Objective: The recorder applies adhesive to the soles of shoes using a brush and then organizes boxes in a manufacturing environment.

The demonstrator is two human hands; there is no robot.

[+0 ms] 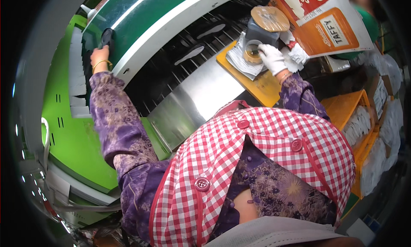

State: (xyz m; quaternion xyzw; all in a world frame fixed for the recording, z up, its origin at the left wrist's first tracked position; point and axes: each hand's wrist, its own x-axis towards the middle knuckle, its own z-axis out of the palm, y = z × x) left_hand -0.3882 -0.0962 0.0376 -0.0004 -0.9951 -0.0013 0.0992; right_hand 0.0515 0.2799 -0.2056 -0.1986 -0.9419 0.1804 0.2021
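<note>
My left hand (100, 58), bare with a yellow bracelet at the wrist, is closed on a dark shoe-shaped piece (107, 37) beside the green sloping panel (137, 33). My right hand (272, 58) wears a white glove. Its fingers are pinched at the rim of a small clear cup (252, 53) with a yellowish inside; what they hold there is too small to make out. The cup stands on folded white sheets (240, 63) over a yellow board (267, 87).
Dark pieces with pale middles (190, 54) lie on a black slatted rack (162, 75). A metal plate (201, 93) is in front. A tub with a wrapped round lid (269, 19), a printed carton (327, 26) and orange crates (346, 108) stand right. Another person (366, 16) is at far right.
</note>
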